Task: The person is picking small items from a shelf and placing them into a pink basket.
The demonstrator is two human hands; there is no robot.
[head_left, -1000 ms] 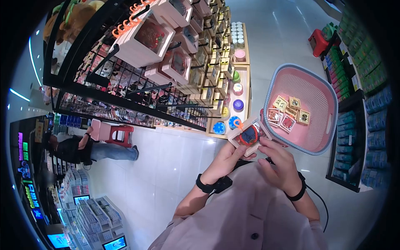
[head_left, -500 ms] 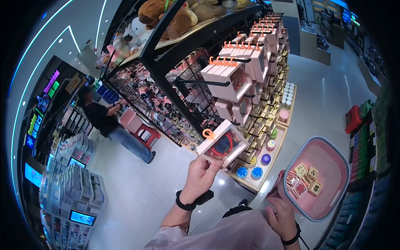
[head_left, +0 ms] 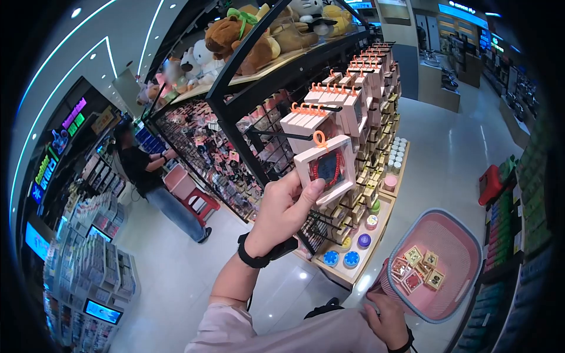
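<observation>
My left hand (head_left: 282,206) grips a pale pink framed box (head_left: 301,170) by its lower left corner, thumb in front. A red beaded bracelet (head_left: 338,170) shows through the box's window, and an orange loop (head_left: 319,139) sticks up from its top. Behind it, similar pink boxes (head_left: 347,103) hang on black rack hooks. My right hand (head_left: 385,317) is low, beside the near left side of a pink basket (head_left: 456,235) with a grey rim; its fingers are bent and what they hold, if anything, is hidden. Several small framed boxes (head_left: 414,280) lie in the basket.
Round blue tins (head_left: 351,259) and a purple one (head_left: 364,240) stand on the rack's bottom shelf. Plush toys (head_left: 235,41) sit on top. A person (head_left: 144,167) in dark clothes stands at the left beside a red stool (head_left: 203,209). Stocked shelves line the right.
My left hand has raised the framed box toward the hanging boxes and turned it more upright. The view has shifted slightly. My right hand stays beside the basket.
</observation>
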